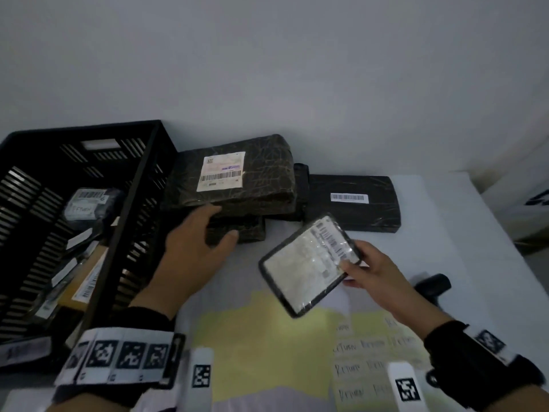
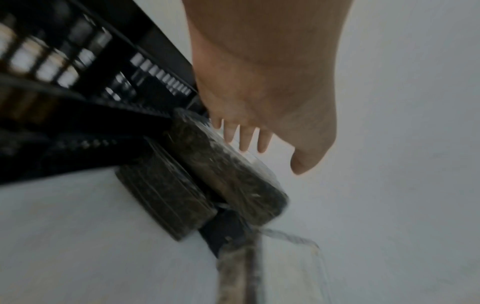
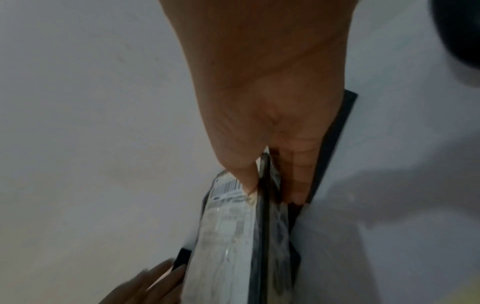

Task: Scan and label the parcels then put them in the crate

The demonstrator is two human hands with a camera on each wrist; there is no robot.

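Observation:
My right hand (image 1: 353,263) pinches a small flat black parcel (image 1: 309,263) with a white label, held tilted above the table; in the right wrist view the thumb lies on the label of this small parcel (image 3: 233,236) and the fingers are behind it. My left hand (image 1: 205,224) reaches with straight fingers to a stack of dark wrapped parcels (image 1: 234,179) beside the black crate (image 1: 74,227). Its fingertips (image 2: 241,137) are at the top parcel's (image 2: 228,164) edge. A flat black parcel (image 1: 353,203) with a barcode lies behind. A sheet of handwritten return labels (image 1: 377,361) lies at the front.
The crate holds several labelled parcels (image 1: 86,203). A black handheld scanner (image 1: 430,288) lies on the white table (image 1: 463,233) to the right of my right hand. A yellow sheet (image 1: 261,346) lies at the front centre. A grey wall stands behind.

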